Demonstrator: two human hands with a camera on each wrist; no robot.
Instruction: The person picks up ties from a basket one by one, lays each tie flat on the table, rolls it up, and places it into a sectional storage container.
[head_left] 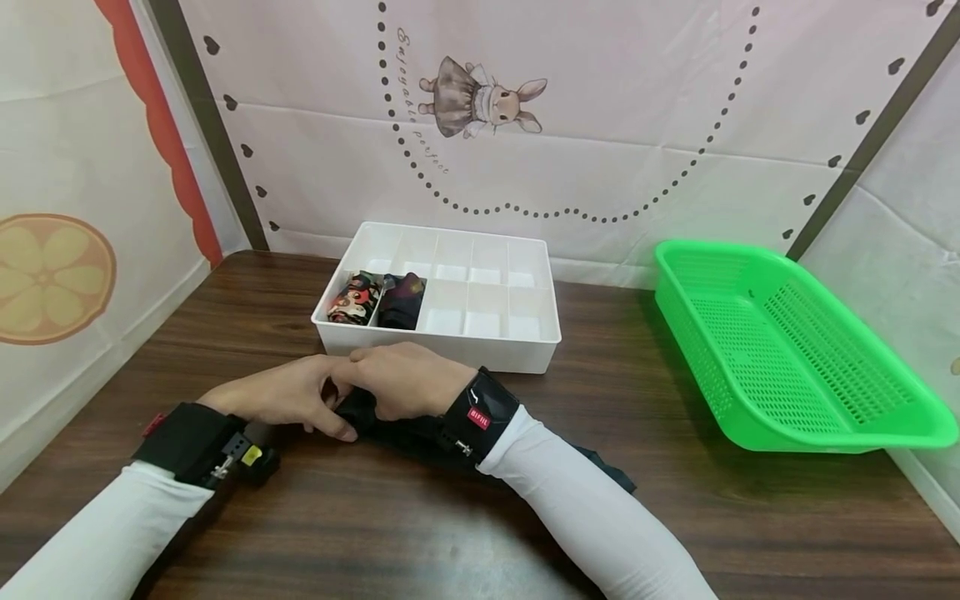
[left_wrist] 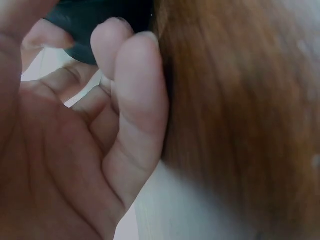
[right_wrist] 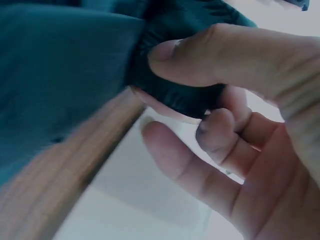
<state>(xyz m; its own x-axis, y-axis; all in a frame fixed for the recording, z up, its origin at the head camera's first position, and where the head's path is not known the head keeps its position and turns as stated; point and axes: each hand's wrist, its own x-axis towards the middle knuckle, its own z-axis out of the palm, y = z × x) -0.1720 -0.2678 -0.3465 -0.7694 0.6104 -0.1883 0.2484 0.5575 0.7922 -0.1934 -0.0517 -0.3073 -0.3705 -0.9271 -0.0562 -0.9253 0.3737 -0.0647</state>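
Note:
A dark, thin, slightly shiny cloth (head_left: 420, 442) lies across the table, its left end rolled into a thick bundle. My right hand (head_left: 408, 379) holds that roll from above; in the right wrist view its thumb presses the dark roll (right_wrist: 172, 95) against the fingers, while a flat part of the cloth (right_wrist: 65, 70) stretches away to the left. My left hand (head_left: 292, 392) grips the roll's left end, thumb low near the table. The left wrist view shows its curled fingers (left_wrist: 140, 95) at the dark roll (left_wrist: 100, 25). My right forearm hides part of the cloth.
Behind my hands stands a white divided box (head_left: 487, 337). Its front left compartments hold a colourful patterned roll (head_left: 355, 298) and a dark roll (head_left: 402, 302). A green perforated basket (head_left: 795, 350) stands at the right. Printed fabric walls (head_left: 600, 100) enclose the wooden table (head_left: 300, 517).

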